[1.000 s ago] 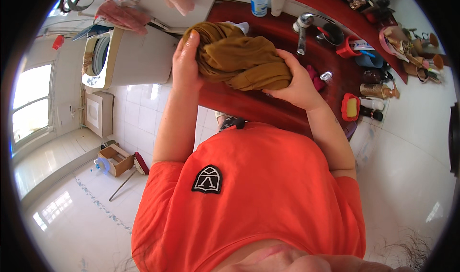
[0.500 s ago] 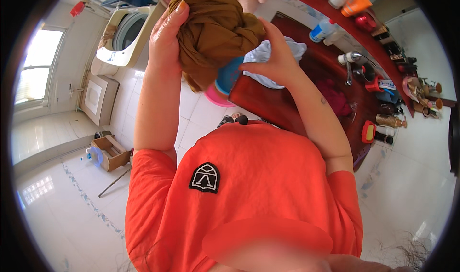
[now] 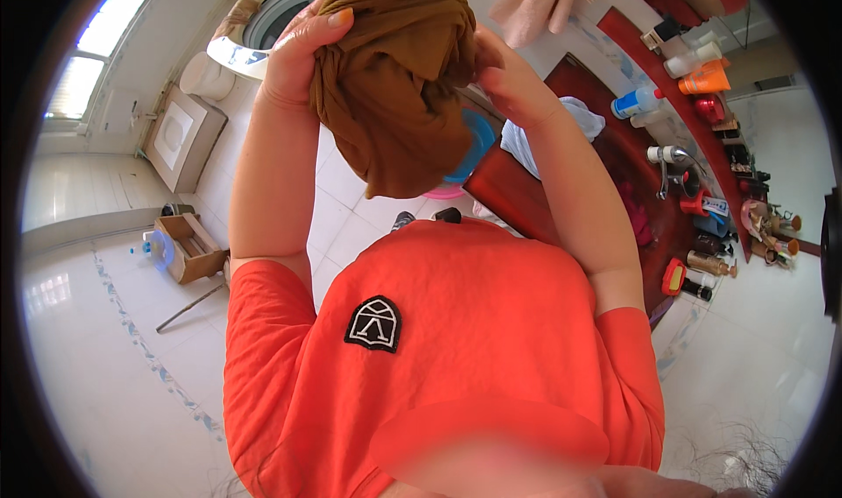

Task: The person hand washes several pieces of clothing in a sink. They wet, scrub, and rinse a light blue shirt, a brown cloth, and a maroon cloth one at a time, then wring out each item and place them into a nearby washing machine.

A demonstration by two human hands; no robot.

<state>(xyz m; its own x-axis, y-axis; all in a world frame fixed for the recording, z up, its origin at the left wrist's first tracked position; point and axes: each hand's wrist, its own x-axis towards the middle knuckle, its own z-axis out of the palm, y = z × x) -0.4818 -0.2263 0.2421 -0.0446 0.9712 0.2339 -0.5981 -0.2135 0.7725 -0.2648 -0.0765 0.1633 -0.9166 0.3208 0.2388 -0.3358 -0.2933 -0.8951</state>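
Note:
A bunched, mustard-brown cloth (image 3: 395, 77) is held up in front of me, its loose lower folds hanging down; whether it is a garment I cannot tell. My left hand (image 3: 301, 55) grips its left side, thumb over the front and the other fingers hidden behind. On the right edge, my right hand (image 3: 513, 81) has its fingers bent into the folds. Below and behind the cloth show parts of a blue basin (image 3: 476, 145) and a pink basin (image 3: 445, 192). A pale striped cloth (image 3: 576, 119) lies on the dark red counter (image 3: 513, 182) past my right wrist.
At the back left stand a top-loading washing machine (image 3: 241, 53) and a white bin (image 3: 207, 77). A wooden box (image 3: 189, 251) sits on the tiled floor. To the right are a tap (image 3: 664, 160), a blue-labelled bottle (image 3: 636, 103) and a red shelf of toiletries. Pink towels (image 3: 535, 11) hang ahead.
The brown cloth's lower folds have dropped and spread toward me. My right hand, its thumb spread apart before, has closed in on the cloth's right edge. The view has shifted.

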